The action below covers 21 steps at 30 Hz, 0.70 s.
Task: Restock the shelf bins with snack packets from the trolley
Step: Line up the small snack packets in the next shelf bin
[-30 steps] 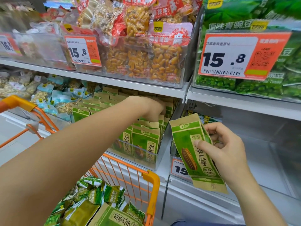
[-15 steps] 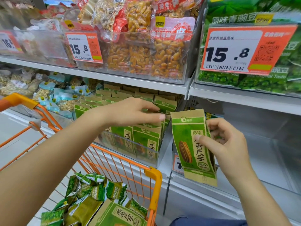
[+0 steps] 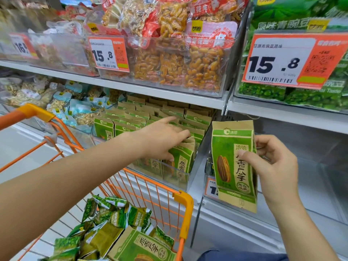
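Flat kraft-paper packet [image 3: 234, 164], green-printed with a seed picture, upright in front of a clear plastic bin [image 3: 320, 178], pinched by the right hand [image 3: 273, 166], thumb across its face and fingers curled behind. Left hand [image 3: 162, 140] spread loosely, fingers straight, resting on matching packets [image 3: 180, 162] standing in rows in the neighbouring clear bin [image 3: 190, 179]. Below, orange wire trolley [image 3: 183, 208] with glossy, crumpled green packets [image 3: 116, 217], partly cut off by the frame edge.

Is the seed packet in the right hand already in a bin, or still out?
Out. The right hand pinches the green seed packet upright in the air, in front of the shelf, outside the clear bin.
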Motion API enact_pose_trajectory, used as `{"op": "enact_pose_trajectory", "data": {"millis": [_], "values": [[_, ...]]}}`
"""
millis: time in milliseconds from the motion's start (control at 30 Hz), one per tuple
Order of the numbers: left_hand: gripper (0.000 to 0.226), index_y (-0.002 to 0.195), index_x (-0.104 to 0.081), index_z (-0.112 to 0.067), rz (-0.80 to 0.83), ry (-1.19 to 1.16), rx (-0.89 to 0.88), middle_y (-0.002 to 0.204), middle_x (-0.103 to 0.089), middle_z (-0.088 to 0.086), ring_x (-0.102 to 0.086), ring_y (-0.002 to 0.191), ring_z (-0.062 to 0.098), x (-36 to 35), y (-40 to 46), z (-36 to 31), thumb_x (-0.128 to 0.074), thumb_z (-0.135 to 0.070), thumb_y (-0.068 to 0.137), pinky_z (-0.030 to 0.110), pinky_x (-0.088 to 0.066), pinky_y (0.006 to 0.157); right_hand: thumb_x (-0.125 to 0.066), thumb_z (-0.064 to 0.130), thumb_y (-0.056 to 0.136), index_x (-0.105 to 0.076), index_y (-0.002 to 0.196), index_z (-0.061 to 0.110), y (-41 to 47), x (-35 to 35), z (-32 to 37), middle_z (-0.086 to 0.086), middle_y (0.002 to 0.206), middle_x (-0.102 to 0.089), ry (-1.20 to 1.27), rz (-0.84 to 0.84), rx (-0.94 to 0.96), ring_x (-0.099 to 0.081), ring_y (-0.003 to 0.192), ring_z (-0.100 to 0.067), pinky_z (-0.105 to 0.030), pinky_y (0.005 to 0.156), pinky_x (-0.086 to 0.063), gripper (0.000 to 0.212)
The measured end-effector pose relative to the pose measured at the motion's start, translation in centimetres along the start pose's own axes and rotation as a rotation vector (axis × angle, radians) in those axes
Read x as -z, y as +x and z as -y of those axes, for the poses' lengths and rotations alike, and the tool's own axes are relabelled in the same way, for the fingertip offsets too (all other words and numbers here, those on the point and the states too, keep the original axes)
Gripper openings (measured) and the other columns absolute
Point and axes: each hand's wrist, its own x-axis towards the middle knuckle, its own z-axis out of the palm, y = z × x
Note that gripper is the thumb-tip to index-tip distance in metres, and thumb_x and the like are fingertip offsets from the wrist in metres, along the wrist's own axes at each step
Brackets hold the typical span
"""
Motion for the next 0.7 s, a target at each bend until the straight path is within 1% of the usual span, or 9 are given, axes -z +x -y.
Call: {"op": "enact_pose_trajectory", "data": {"millis": [67,133,200,300,400,433,500,567,700], "values": [[0.073,0.138,-0.029,-0.015,-0.016,0.102,-0.021,0.132,-0.054,0.002,-0.048,0.125,0.02,0.3,0.6,-0.2,-0.061,-0.052,0.085,0.04,-0.005,0.118,-0.069,0.023,0.064,-0.065,0.082,0.022,0.0,-0.2,0.1,-0.013,0.083,-0.065,-0.015,0.004,0.01,-0.054,0.067,-0.022,-0.028,0.059,-0.047,0.018],[0.073,0.137,-0.03,-0.015,-0.054,0.148,0.016,0.132,-0.054,0.002,-0.049,0.124,0.021,0.3,0.8,-0.4,-0.06,-0.055,0.084,0.042,-0.01,0.117,-0.068,0.023,0.064,-0.064,0.082,0.022,-0.2,-0.5,0.3,-0.012,0.08,-0.064,-0.028,0.017,0.02,-0.053,0.066,-0.024,-0.032,0.059,-0.046,0.018],[0.074,0.138,-0.03,-0.015,-0.101,0.139,0.075,0.133,-0.053,0.003,-0.047,0.125,0.022,-0.3,0.7,-0.4,-0.06,-0.055,0.084,0.043,-0.011,0.116,-0.068,0.023,0.065,-0.064,0.083,0.022,-0.4,-1.0,0.5,-0.007,0.078,-0.064,-0.016,0.03,0.037,-0.054,0.069,-0.027,-0.034,0.06,-0.046,0.018],[0.08,0.14,-0.033,-0.014,-0.187,0.09,0.09,0.134,-0.051,0.004,-0.043,0.128,0.023,-1.4,0.1,-0.5,-0.064,-0.056,0.08,0.044,-0.01,0.117,-0.069,0.022,0.07,-0.063,0.085,0.027,-0.8,-1.9,1.0,0.001,0.083,-0.066,0.008,0.072,0.093,-0.057,0.075,-0.025,-0.037,0.064,-0.048,0.018],[0.091,0.138,-0.044,-0.01,-0.335,0.038,0.156,0.129,-0.056,0.009,-0.049,0.123,0.029,-2.4,-0.8,0.0,-0.073,-0.061,0.068,0.048,-0.022,0.114,-0.068,0.019,0.077,-0.061,0.088,0.04,-1.2,-3.2,1.6,0.006,0.091,-0.067,0.066,0.113,0.179,-0.062,0.086,-0.019,-0.035,0.068,-0.053,0.025],[0.09,0.136,-0.047,-0.009,-0.39,0.015,0.196,0.128,-0.057,0.01,-0.051,0.122,0.03,-2.9,-1.2,0.1,-0.071,-0.063,0.068,0.05,-0.025,0.113,-0.067,0.018,0.078,-0.06,0.089,0.044,-1.4,-3.9,1.9,0.008,0.093,-0.067,0.097,0.126,0.2,-0.062,0.088,-0.015,-0.032,0.07,-0.054,0.029],[0.088,0.137,-0.049,-0.009,-0.456,-0.06,0.296,0.131,-0.055,0.012,-0.049,0.125,0.031,-3.6,-1.7,-0.3,-0.053,-0.07,0.075,0.052,-0.028,0.113,-0.067,0.016,0.08,-0.058,0.09,0.047,-1.6,-5.2,2.1,0.012,0.093,-0.066,0.124,0.132,0.232,-0.063,0.089,-0.01,-0.026,0.073,-0.054,0.034],[0.094,0.141,-0.044,-0.007,-0.448,-0.139,0.403,0.138,-0.051,0.013,-0.043,0.131,0.031,-3.9,-2.1,-0.8,-0.038,-0.076,0.077,0.052,-0.025,0.113,-0.068,0.013,0.082,-0.057,0.091,0.042,-1.6,-6.3,2.0,0.014,0.092,-0.064,0.1,0.115,0.25,-0.062,0.088,-0.007,-0.02,0.073,-0.052,0.032],[0.108,0.149,-0.022,0.0,-0.367,-0.195,0.542,0.153,-0.029,0.018,-0.024,0.143,0.032,-4.1,-3.2,-1.0,-0.038,-0.078,0.076,0.049,-0.014,0.118,-0.068,0.01,0.086,-0.058,0.097,0.021,-0.9,-7.6,1.4,0.013,0.089,-0.064,-0.004,0.088,0.204,-0.061,0.083,-0.001,-0.017,0.07,-0.05,0.019]]}}
